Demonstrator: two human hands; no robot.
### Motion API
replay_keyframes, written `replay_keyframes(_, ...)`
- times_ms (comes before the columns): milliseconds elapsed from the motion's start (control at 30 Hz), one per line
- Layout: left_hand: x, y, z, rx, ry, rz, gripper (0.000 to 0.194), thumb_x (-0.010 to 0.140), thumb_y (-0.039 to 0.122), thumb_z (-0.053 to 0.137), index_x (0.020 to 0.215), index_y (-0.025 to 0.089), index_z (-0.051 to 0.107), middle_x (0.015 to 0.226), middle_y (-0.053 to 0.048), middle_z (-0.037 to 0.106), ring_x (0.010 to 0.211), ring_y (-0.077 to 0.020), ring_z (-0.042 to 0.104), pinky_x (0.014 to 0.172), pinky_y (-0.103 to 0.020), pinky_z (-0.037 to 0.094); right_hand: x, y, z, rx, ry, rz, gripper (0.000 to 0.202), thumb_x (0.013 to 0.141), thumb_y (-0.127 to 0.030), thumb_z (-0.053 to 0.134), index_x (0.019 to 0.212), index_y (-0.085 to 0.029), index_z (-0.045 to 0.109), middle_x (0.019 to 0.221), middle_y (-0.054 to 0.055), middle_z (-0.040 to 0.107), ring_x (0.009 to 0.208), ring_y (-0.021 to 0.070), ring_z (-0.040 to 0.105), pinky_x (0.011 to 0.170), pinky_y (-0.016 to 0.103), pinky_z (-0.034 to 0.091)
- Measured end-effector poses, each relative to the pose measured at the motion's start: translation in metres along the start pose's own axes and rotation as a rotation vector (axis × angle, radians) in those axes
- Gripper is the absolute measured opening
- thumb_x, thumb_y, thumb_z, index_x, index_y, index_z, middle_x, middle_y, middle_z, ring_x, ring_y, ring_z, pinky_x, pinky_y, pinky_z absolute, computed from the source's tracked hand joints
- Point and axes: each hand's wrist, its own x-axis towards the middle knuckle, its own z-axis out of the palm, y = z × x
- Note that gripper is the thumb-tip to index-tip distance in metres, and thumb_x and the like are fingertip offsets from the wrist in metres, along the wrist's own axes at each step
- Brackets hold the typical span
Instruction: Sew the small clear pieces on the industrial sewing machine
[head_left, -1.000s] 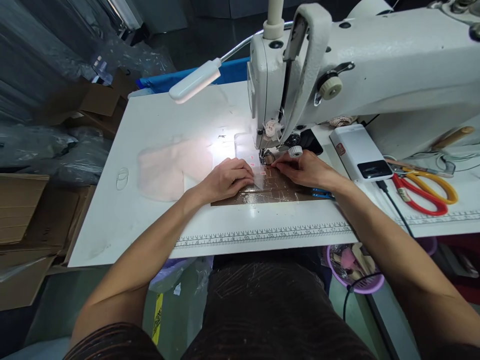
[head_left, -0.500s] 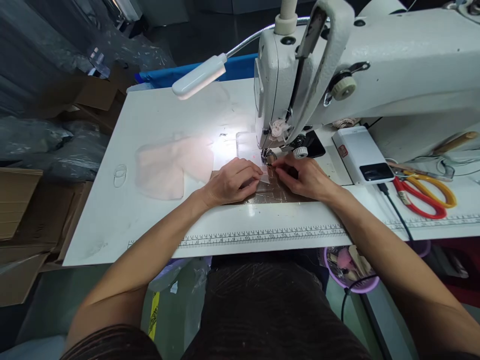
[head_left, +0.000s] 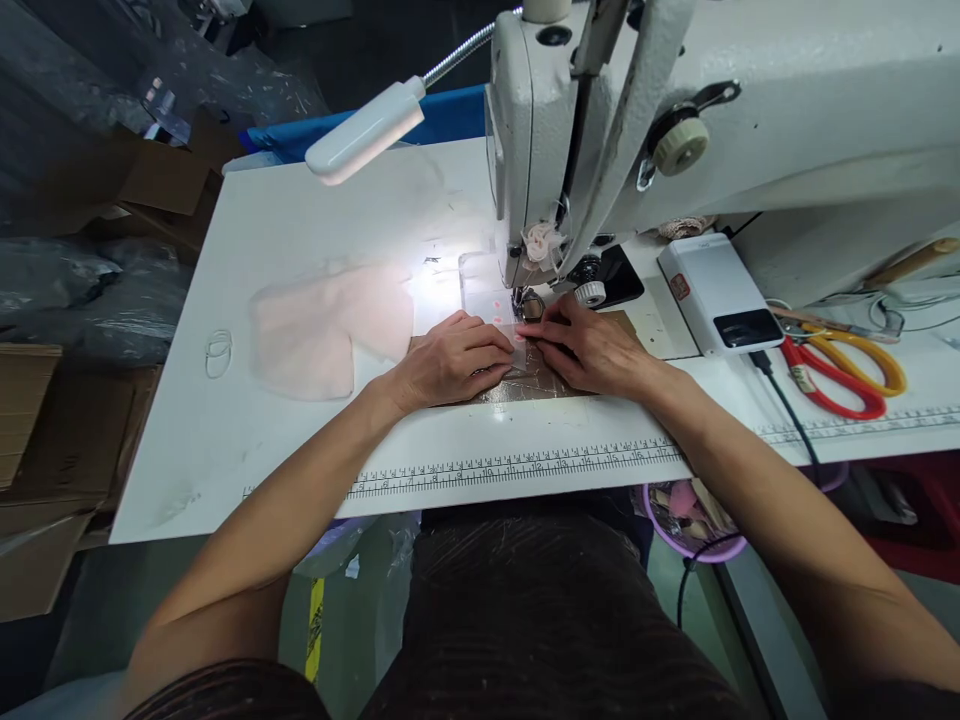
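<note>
My left hand (head_left: 466, 358) rests palm down at the needle area of the white sewing machine (head_left: 517, 130), its fingers together at the edge of a thin, see-through piece with small pink marks (head_left: 498, 306). Just right of it, my right hand (head_left: 585, 345) is pinched at the same piece, below the presser foot (head_left: 519, 298). What lies between its fingertips is too small to make out. Both hands are over a brown plate (head_left: 525, 385). Pale pink fabric (head_left: 300, 335) lies flat to the left.
A lit lamp (head_left: 366, 130) hangs over the table (head_left: 172, 430). At the right are a white power bank (head_left: 720, 292), a black phone (head_left: 619, 277), and red (head_left: 832, 378) and yellow (head_left: 862, 360) scissors. Clear rings (head_left: 218, 353) lie far left.
The view has shifted slightly, moving most things left. My right fingertips have moved a little down and left from the presser foot, closer to my left hand.
</note>
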Motion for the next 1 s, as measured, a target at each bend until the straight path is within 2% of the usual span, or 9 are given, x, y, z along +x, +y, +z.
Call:
replay_keyframes(267,0.000,0.002,-0.002,0.073,-0.049,0.011,0.012,0.094,0.020,0.058,0.087,0.022,0.067,0.098,-0.002,0.075,0.074,-0.0141,0.062,0.070,-0.034,0.046,0.001,-0.003,-0.004,0.036,-0.012,0.017,0.036,0.098,-0.025,0.047,0.125,-0.020,0.070,0.108,0.014,0.059,0.095,0.0256,0.060,0.089,0.041,0.053)
replay_keyframes(367,0.002,0.004,-0.005,0.135,-0.102,0.050,0.015,0.094,0.018,0.055,0.088,0.023,0.068,0.096,-0.002,0.075,0.071,-0.0143,0.058,0.071,-0.035,0.044,0.001,-0.002,-0.004,0.040,0.006,-0.044,0.037,0.097,-0.022,0.046,0.124,-0.020,0.071,0.106,0.013,0.060,0.094,0.0242,0.059,0.086,0.039,0.053)
replay_keyframes(500,0.008,0.007,-0.013,0.162,-0.190,0.131,0.019,0.094,0.023,0.052,0.089,0.021,0.070,0.092,-0.003,0.074,0.075,-0.0164,0.061,0.081,-0.039,0.046,0.000,-0.001,-0.004,0.020,0.007,-0.117,0.034,0.095,-0.020,0.049,0.116,-0.024,0.075,0.106,0.011,0.062,0.092,0.0228,0.059,0.081,0.037,0.053)
replay_keyframes(600,0.013,0.005,-0.017,0.141,-0.198,0.166,0.020,0.091,0.024,0.051,0.087,0.020,0.070,0.087,-0.004,0.072,0.075,-0.0182,0.060,0.086,-0.043,0.045,0.001,-0.003,-0.005,0.005,-0.014,-0.091,0.034,0.093,-0.019,0.050,0.116,-0.025,0.075,0.106,0.011,0.063,0.092,0.0230,0.059,0.082,0.038,0.052)
replay_keyframes(700,0.015,0.003,-0.017,0.094,-0.218,0.165,0.020,0.089,0.027,0.052,0.087,0.020,0.071,0.086,-0.005,0.071,0.075,-0.0189,0.059,0.084,-0.042,0.045,0.002,-0.007,-0.007,-0.019,-0.036,-0.052,0.035,0.093,-0.019,0.050,0.117,-0.025,0.075,0.109,0.011,0.063,0.094,0.0237,0.060,0.084,0.038,0.052)
replay_keyframes(867,0.010,-0.001,-0.016,0.041,-0.197,0.122,0.020,0.086,0.030,0.056,0.094,0.019,0.072,0.093,-0.007,0.071,0.074,-0.0195,0.058,0.075,-0.039,0.045,0.004,-0.011,-0.009,-0.061,-0.055,-0.039,0.035,0.094,-0.018,0.048,0.117,-0.023,0.074,0.109,0.012,0.063,0.090,0.0240,0.059,0.079,0.038,0.052)
replay_keyframes(1000,0.007,-0.003,-0.015,0.013,-0.164,0.094,0.022,0.084,0.028,0.059,0.099,0.017,0.071,0.102,-0.008,0.071,0.076,-0.0195,0.060,0.075,-0.039,0.045,0.007,-0.014,-0.008,-0.133,-0.059,-0.022,0.034,0.096,-0.021,0.046,0.120,-0.022,0.071,0.106,0.012,0.063,0.091,0.0251,0.060,0.075,0.036,0.051)
